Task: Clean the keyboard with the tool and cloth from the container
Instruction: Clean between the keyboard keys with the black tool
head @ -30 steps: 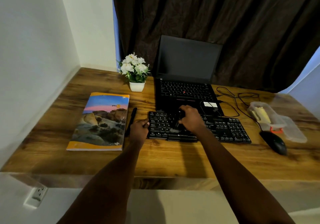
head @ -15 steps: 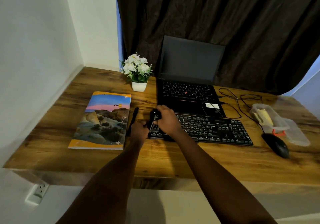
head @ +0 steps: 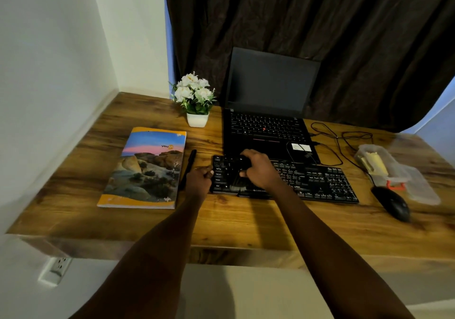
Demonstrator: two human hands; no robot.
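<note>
A black keyboard (head: 317, 180) lies on the wooden desk (head: 241, 222) in front of the laptop. My right hand (head: 258, 168) grips a black brush (head: 237, 183) over the keyboard's left part, its bristles down on the keys near the front edge. My left hand (head: 199, 179) holds the keyboard's left end, fingers curled at its edge. At the right stands a clear plastic container (head: 379, 164) with a yellow cloth (head: 373, 162) inside and its lid (head: 418, 188) lying beside it.
An open black laptop (head: 268, 111) stands behind the keyboard, cables (head: 342, 141) trailing to its right. A black mouse (head: 391, 203) sits front right. A colourful book (head: 147, 168), a black pen (head: 188, 168) and a white potted flower (head: 195, 99) are at the left.
My right hand swept the brush from the keyboard's middle to its left end, then back slightly right and toward the front edge. My left hand stayed at the left end.
</note>
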